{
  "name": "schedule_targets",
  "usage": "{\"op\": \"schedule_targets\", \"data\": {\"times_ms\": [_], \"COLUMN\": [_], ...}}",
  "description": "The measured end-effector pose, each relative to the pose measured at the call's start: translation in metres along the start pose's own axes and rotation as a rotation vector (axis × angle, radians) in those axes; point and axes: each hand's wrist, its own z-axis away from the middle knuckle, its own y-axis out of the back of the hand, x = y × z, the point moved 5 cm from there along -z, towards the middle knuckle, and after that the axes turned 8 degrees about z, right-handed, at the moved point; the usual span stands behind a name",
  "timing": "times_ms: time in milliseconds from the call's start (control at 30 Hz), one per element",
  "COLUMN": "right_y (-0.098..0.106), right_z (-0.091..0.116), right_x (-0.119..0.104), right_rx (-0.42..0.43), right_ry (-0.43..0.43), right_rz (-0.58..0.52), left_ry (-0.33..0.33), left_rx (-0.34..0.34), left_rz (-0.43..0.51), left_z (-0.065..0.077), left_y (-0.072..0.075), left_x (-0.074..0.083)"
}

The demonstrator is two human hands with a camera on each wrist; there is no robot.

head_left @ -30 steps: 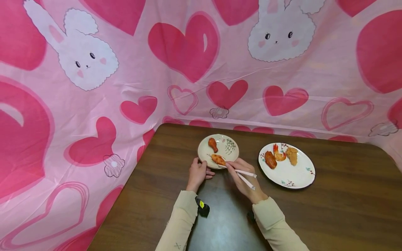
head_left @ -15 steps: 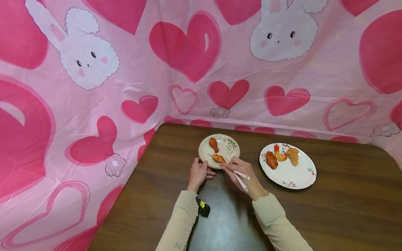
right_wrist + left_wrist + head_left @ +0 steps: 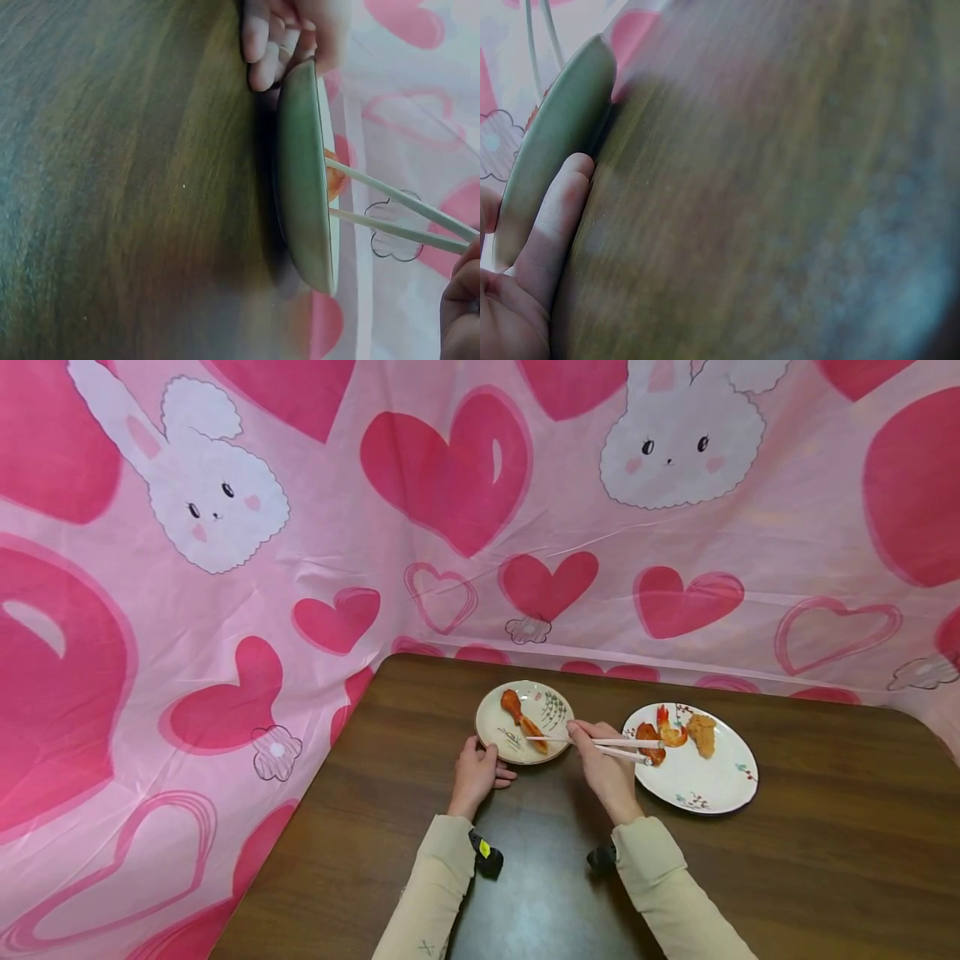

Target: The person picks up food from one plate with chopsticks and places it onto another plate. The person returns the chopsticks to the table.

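In the head view, my left hand [image 3: 477, 774] holds the near-left rim of a small patterned plate [image 3: 491, 727], thumb at the rim and fingers along the underside. The left wrist view shows these fingers [image 3: 555, 214] against the plate's outer wall. A drumstick [image 3: 511, 702] and an elongated orange-brown piece of food [image 3: 533, 737] lie on the plate, end to end. My right hand [image 3: 604, 768], right of the plate, grips a pair of white chopsticks [image 3: 622, 744]. One chopstick tip reaches the orange-brown piece; the other is hidden behind the hand in the head view.
To the right stands a larger white plate [image 3: 705, 785] with a glazed brown piece [image 3: 651, 745], a shrimp [image 3: 671, 728] and a breaded fried piece [image 3: 702, 735]. The chopstick ends overlap its left side. A pink heart-print cloth [image 3: 450, 602] hangs behind the brown wooden table [image 3: 825, 827].
The orange-brown piece has turned from lying crosswise to slanting down from the drumstick. My right hand has shifted right, and the chopsticks now lie more level. The left hand stays put.
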Motion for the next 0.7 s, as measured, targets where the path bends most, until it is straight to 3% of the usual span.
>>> {"op": "schedule_targets", "data": {"times_ms": [100,267,700], "right_y": [0.002,0.004,-0.001], "right_z": [-0.004,-0.008,-0.010], "right_x": [0.005,0.010,0.012], "right_rx": [0.014,0.044,0.033], "right_ry": [-0.063,-0.088,-0.029], "right_rz": [-0.018,-0.048,-0.045], "left_ry": [0.002,0.009,0.009], "left_rx": [-0.001,-0.004,-0.004], "left_rz": [0.002,-0.005,-0.004], "left_z": [0.000,0.001,0.000], "left_y": [0.000,0.000,0.001], "left_x": [0.000,0.001,0.000]}}
